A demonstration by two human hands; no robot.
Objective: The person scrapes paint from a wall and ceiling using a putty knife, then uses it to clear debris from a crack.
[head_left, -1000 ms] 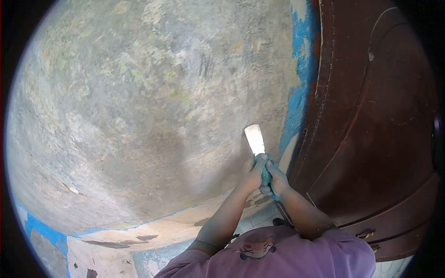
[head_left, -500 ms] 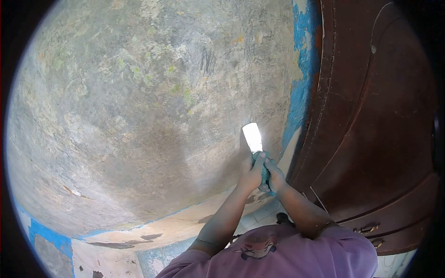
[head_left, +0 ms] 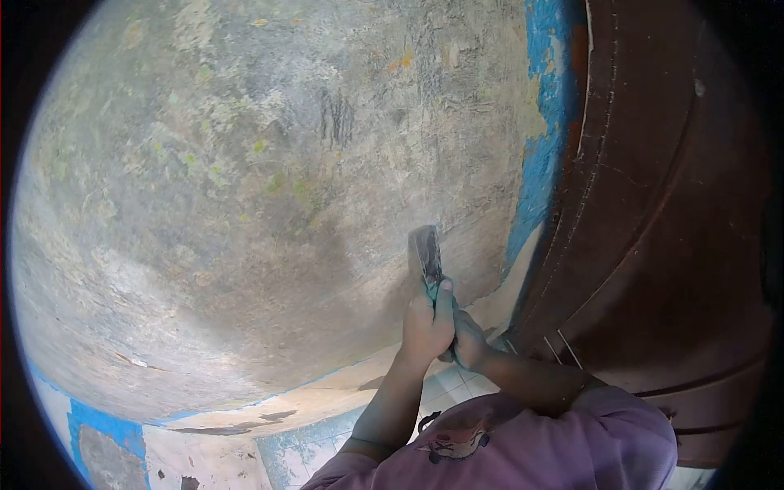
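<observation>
Both of my hands are wrapped round the teal handle of a paint scraper [head_left: 429, 255]. My left hand [head_left: 428, 328] is closed around it with the thumb lying along the handle. Lower on the handle, my right hand [head_left: 469, 339] is closed too, partly hidden behind the left. The scraper's flat metal blade looks dark and points up at the bare grey wall [head_left: 269, 245]; its tip appears to meet the surface. Most of the handle is covered by my fingers.
A strip of blue paint [head_left: 545, 147] runs down the wall's right edge. Beside it stands a dark brown wooden cabinet or door [head_left: 653, 245]. Cream, flaking paint [head_left: 327, 386] borders the wall's lower part, and pale floor tiles [head_left: 445, 384] show below.
My hands and the scraper have shifted slightly left and down. The blade has turned from bright and glaring to dark and narrower. The whole view has moved a little.
</observation>
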